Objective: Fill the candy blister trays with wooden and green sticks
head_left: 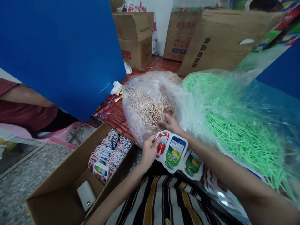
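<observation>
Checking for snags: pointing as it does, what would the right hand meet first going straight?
The right hand would meet tan sticks in the clear bag first; its fingertips seem to touch them, though depth is unclear.

Glossy printed packets (172, 153) overlap near loose, bagged pale sticks (142, 101).

Dim, cool light; soft blur overall, edges stretched, glare on plastic (187, 103).

Desk (117, 115): reddish-brown, streaked grain. Partition (58, 47): solid blue. Sticks (145, 103): pale tan; straws (236, 134): bright green. Front packet (173, 153): blue over green, yellow fruit, white border. Shirt (161, 200): black/white/mustard stripes. Floor (56, 165): speckled grey. Stool (67, 131): pink. Carton (61, 172): brown.
</observation>
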Demonstrator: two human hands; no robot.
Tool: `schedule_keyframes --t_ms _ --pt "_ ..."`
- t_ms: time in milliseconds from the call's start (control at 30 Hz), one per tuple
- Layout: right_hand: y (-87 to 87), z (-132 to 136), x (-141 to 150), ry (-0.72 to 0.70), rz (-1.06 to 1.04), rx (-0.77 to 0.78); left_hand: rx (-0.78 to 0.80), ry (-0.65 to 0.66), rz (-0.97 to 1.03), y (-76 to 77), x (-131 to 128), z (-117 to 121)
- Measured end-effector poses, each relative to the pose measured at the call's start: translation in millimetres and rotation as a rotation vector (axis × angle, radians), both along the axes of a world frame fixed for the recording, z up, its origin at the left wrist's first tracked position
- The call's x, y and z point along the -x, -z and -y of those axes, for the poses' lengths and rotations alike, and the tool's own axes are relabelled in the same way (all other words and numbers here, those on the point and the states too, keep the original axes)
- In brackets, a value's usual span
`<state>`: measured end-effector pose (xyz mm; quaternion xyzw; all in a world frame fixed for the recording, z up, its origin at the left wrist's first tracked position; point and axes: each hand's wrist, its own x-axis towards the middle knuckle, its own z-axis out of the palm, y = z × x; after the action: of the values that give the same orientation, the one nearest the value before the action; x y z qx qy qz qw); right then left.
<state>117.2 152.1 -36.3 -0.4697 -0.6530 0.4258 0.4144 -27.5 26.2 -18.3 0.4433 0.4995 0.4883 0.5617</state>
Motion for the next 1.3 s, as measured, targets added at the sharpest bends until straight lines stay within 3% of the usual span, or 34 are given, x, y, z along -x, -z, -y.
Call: schedule_keyframes --t_ms 333,500,667,767,900,1100,1300 --pt "-12.7 5.7 8.9 0.096 -0.318 0.26 0.033 -0.009 0.054 -3.2 -1.3 0.2" --pt "-41.5 13.6 1.7 0.086 -0.499 0.319 0.082 -0.008 0.152 -1.4 -1.0 -5.2" --pt "-76.6 32.8 -6.4 -0.027 -0.68 0.294 0.107 -0.007 0.219 0.8 -1.1 -8.8" --pt "-87.8 43.8 -6.3 -0.087 -0.687 0.302 0.128 -0.002 0.246 -0.5 -2.8 -8.9" --pt "-89.5 51.1 -5.3 -0.171 -0.61 0.385 0.156 0.016 0.324 -2.9 -6.1 -9.6" --pt "-80.3 47.1 -11.7 -0.299 -0.516 0.341 0.171 0.017 0.369 -3.4 -8.2 -12.2" --pt "-77.7 44.5 -17.8 -0.394 -0.397 0.41 0.139 -0.001 0.347 -3.5 -8.3 -16.0"
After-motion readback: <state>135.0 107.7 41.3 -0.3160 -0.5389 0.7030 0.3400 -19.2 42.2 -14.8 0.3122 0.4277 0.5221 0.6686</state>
